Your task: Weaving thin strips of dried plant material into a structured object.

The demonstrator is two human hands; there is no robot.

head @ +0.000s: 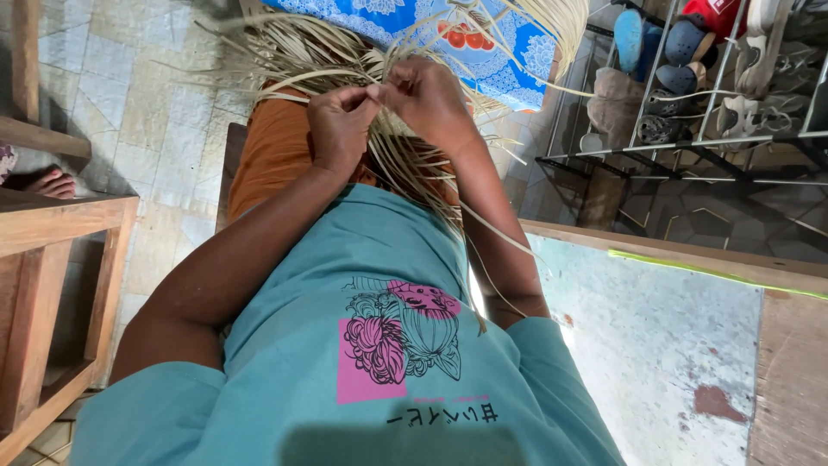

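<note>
A bundle of pale dried straw strips (328,52) fans out over my lap, on orange trousers (272,155). My left hand (338,121) and my right hand (427,97) meet at the middle of the bundle, fingertips pinched on thin strips. Loose strips hang down past my right forearm toward my teal printed shirt (362,345). What lies under the hands is hidden.
A blue patterned cloth (492,43) lies beyond the straw. A metal shoe rack (690,103) with several shoes stands at the right. Wooden furniture (52,259) is at the left, with another person's bare foot (47,183) behind it. A worn pale surface (655,345) sits at lower right.
</note>
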